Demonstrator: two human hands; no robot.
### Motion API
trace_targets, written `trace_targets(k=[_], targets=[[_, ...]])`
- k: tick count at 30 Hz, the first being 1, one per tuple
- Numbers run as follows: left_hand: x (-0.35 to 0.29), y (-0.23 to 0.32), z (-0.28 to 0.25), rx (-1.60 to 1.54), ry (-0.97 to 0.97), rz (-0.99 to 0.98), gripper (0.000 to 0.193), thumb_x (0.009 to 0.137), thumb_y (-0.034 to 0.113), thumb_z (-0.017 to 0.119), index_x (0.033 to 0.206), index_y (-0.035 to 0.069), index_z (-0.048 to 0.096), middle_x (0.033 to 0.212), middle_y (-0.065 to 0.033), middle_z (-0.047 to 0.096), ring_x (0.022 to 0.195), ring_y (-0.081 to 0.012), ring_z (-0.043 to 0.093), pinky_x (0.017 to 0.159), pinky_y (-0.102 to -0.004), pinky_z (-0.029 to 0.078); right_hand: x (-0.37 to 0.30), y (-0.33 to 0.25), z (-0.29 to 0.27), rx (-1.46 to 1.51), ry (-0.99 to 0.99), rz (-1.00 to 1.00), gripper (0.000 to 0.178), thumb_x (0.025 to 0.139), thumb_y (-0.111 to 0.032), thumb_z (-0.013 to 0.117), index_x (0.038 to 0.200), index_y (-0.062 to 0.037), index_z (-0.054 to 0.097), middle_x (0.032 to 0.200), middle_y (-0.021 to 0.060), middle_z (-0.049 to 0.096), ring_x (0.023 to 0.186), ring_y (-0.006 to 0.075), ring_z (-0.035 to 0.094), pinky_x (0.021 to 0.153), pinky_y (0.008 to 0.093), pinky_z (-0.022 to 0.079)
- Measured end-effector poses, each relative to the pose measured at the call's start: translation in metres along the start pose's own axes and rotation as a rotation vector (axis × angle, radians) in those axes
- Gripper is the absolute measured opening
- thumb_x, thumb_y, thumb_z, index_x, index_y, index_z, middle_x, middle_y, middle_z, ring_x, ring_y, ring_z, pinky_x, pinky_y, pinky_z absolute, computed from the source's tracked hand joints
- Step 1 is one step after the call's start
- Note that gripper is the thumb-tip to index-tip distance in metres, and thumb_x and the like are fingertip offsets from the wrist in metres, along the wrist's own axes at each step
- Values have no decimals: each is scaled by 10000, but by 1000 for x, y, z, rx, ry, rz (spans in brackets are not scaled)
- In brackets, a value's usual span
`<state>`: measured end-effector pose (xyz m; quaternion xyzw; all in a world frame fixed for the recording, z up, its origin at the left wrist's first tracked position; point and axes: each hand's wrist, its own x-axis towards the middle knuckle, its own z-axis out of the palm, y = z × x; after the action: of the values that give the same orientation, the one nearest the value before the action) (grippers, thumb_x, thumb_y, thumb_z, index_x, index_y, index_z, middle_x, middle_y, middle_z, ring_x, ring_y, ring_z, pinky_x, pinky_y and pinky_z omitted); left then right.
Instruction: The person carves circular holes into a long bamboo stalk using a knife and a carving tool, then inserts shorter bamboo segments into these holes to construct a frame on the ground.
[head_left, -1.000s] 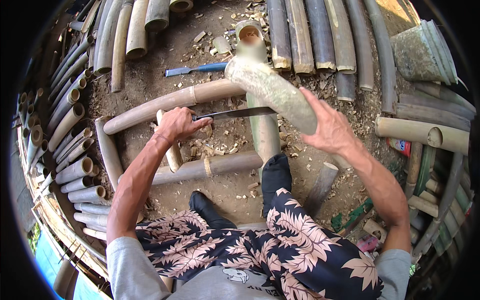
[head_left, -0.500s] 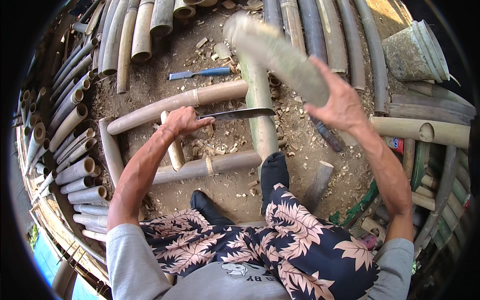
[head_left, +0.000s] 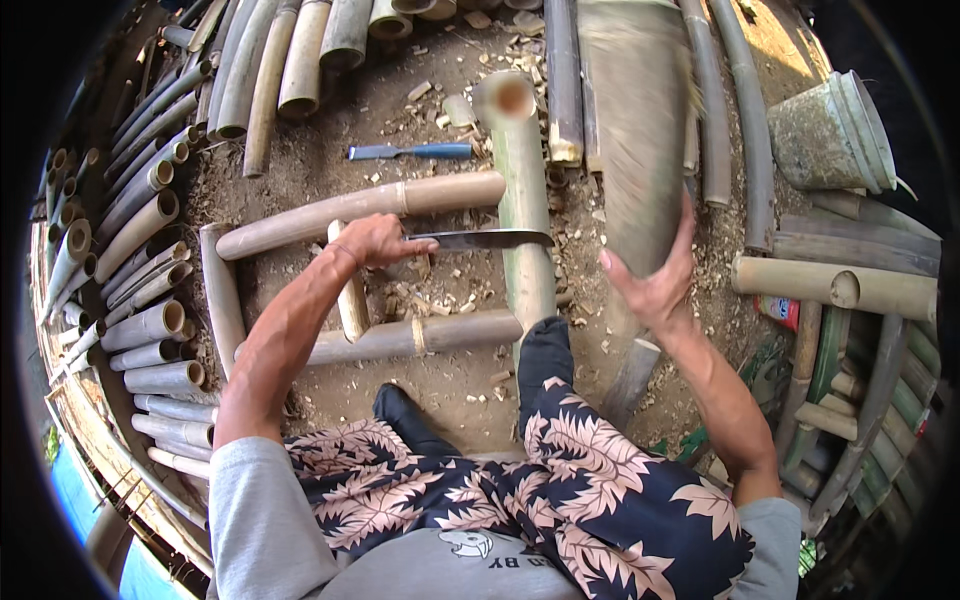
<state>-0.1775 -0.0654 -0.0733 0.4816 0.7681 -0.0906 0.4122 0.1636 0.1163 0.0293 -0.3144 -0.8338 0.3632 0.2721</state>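
Note:
My left hand (head_left: 372, 240) is closed around the handle of a long knife (head_left: 480, 239). Its dark blade lies crosswise over a pale green bamboo pole (head_left: 520, 185) that has a round opening near its far end. To the right of that pole, my right hand (head_left: 658, 288) grips the near end of a thick, greyish-green club-like piece (head_left: 642, 130). Motion smears this piece, so whether it is bamboo or solid wood is unclear. It is raised, apart from the knife. My dark-covered foot (head_left: 545, 355) rests at the near end of the green pole.
Two bamboo crosspieces (head_left: 300, 222) run left from the green pole to another pole (head_left: 222, 290). A blue-handled chisel (head_left: 430, 151) lies beyond, among wood chips. Stacked bamboo (head_left: 160, 325) lines the left side. At the right are a dirty bucket (head_left: 815, 135) and a holed bamboo pole (head_left: 800, 280).
The club-like piece has swung from above the far end of the green pole to the right, now pointing away from me. My left hand and the knife have barely shifted.

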Motion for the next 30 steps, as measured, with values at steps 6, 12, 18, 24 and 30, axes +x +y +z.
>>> trace_targets(k=[6,12,18,24,30], targets=[[3,12,-17,28,-105,86,895,728,867,544,654,-12,691,676,-174,676,657,-301,686,709,-452,566,-13,1,-25,-347,-732,319,1049,715,-350,804,1520,-11,223,1392,249,453,1248,353,523,1051,458,459],[20,55,-108,391,148,144,789,662,860,628,638,74,678,607,-86,639,581,-252,652,560,-424,508,16,5,-51,276,-62,245,851,751,-302,784,1402,19,340,1210,180,549,1068,281,585,951,418,500],[-29,35,-16,-52,394,-66,656,792,765,599,769,116,689,566,-26,593,505,-217,572,591,-423,480,-20,20,-79,323,-105,370,791,732,-222,788,1368,24,388,1204,139,557,1089,228,562,973,376,448],[-96,54,77,-152,582,-34,260,746,237,740,920,55,676,944,-116,593,835,-330,630,722,-437,510,-39,15,-70,247,-101,315,869,716,-253,802,1407,34,361,1260,166,554,1152,251,556,1015,382,425],[-103,45,91,-38,298,61,291,675,243,701,898,56,683,956,-135,640,808,-372,672,717,-468,543,-30,13,-74,240,-159,339,879,705,-250,806,1403,49,363,1270,180,557,1166,260,555,1021,386,422]])
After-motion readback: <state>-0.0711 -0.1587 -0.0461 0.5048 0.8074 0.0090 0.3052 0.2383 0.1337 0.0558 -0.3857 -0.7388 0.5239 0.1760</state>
